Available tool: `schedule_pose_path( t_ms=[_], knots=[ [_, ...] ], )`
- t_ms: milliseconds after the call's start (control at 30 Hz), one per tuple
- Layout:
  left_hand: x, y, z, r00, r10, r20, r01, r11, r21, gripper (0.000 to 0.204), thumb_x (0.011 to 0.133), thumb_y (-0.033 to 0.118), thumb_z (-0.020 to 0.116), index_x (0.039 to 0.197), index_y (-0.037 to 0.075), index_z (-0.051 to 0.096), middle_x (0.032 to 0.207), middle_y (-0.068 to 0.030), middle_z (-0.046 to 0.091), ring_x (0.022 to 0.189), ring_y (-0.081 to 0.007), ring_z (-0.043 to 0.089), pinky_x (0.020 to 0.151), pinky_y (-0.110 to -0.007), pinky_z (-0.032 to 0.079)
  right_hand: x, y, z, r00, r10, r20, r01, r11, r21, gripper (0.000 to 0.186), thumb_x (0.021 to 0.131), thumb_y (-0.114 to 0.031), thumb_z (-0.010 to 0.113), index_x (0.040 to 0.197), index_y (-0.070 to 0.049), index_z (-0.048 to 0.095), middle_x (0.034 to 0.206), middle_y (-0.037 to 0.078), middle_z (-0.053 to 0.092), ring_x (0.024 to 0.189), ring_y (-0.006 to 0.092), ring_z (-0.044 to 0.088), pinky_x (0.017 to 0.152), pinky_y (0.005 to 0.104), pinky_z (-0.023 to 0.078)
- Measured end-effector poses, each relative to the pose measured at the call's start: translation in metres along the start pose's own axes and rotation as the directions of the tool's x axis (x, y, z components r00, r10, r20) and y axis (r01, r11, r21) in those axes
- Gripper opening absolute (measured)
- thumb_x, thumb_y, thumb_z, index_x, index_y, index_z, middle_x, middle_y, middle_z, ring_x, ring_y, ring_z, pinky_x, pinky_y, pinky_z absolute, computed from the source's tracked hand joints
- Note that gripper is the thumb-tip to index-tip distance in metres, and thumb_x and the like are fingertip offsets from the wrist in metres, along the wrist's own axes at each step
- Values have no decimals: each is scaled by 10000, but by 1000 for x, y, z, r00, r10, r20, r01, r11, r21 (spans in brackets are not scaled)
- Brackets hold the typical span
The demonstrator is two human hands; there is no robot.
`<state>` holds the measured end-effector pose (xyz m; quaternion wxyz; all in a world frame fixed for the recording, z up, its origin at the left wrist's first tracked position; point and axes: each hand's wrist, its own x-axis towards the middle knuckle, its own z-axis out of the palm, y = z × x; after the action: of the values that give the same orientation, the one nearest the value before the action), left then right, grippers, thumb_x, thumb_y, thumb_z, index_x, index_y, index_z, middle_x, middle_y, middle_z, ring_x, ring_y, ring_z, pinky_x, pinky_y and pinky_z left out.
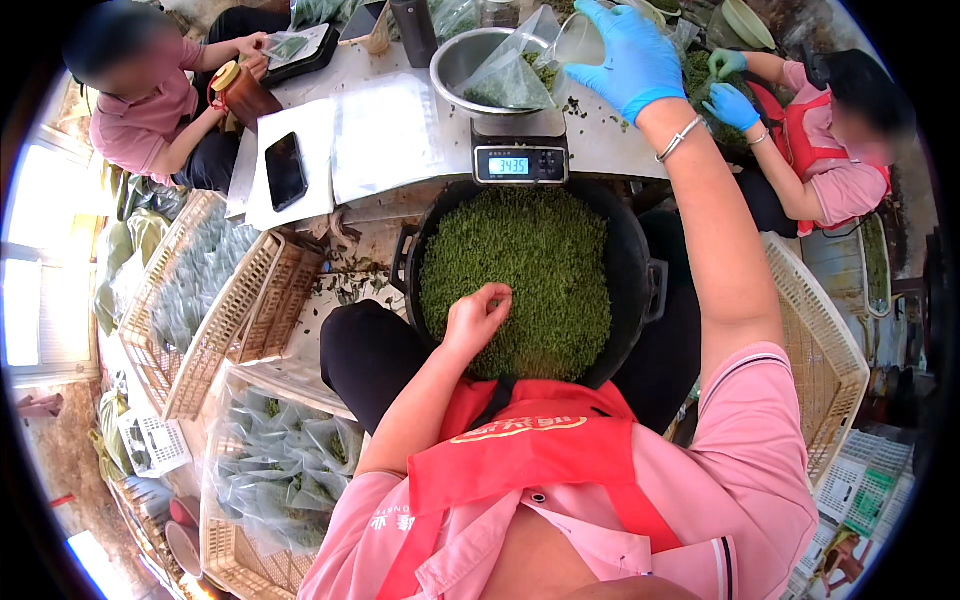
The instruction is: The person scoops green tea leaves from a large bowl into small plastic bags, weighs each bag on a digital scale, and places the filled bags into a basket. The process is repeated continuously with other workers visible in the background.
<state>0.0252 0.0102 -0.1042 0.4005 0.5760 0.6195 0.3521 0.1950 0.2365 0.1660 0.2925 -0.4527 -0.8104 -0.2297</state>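
Note:
My left hand (480, 318), bare, hovers over small green buds or leaves (530, 260) heaped in a black two-handled tub (636, 290) between my knees. Its fingers are curled together; whatever they may hold is hidden. My right hand (635, 65), in a blue glove, reaches over the table and grips a clear, round cup-like container (580, 42). Below and left of it, a clear plastic bag (512, 80) partly filled with greens rests in a steel bowl (450, 68). The bowl sits on a digital scale (519, 162) with a lit display.
A phone (286, 172) and a stack of clear bags (385, 135) lie on the table. Crates (190, 370) of filled bags stand at left; another crate (825, 370) is at right. One co-worker (140, 110) sits far left, another (820, 140) far right, sorting greens.

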Motion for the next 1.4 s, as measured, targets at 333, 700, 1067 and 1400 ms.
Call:
schedule_pose_path(
  t_ms=[333, 700, 1067, 1400],
  knots=[
    [0, 8, -2, 999, 8, 32, -9, 999, 45, 224, 814, 194, 626, 1006, 79, 626, 844, -62, 684, 646, -191, 642, 617, -319, 508, -43, 75, 50, 872, 316, 374, -449, 209, 869, 513, 746, -260, 720, 1160, -27, 525, 1079, 111, 583, 904, 188, 583, 766, 307, 475],
    [-12, -20, 22, 949, 171, 266, -311, 659, 685, 466, 683, 260, 715, 1101, 111, 573, 1257, -60, 500, 1069, -264, 537, 851, -392, 468, -160, 126, 140, 660, 641, 393, -739, 458, 495, 753, 653, -338, 801, 1222, 21, 463, 1136, 137, 566, 1034, 208, 537, 889, 312, 431],
    [-1, -4, 12, 927, 286, 245, -364, 844, 395, 299, 750, 207, 655, 1029, 113, 602, 816, -77, 668, 737, -271, 643, 683, -392, 508, -136, 89, 110, 879, 470, 82, -355, 530, 770, 614, 792, -304, 700, 1251, 30, 469, 1247, 168, 535, 1109, 234, 538, 960, 302, 403],
    [1, 13, -17, 965, 250, -73, -222, 936, 272, 178, 794, 178, 619, 952, 99, 637, 790, -86, 669, 712, -243, 653, 638, -357, 515, 20, -31, 85, 809, -148, 569, -23, 959, 282, 378, 822, -403, 576, 980, -69, 656, 952, 182, 646, 886, 343, 612, 813, 398, 475]
  ],
)
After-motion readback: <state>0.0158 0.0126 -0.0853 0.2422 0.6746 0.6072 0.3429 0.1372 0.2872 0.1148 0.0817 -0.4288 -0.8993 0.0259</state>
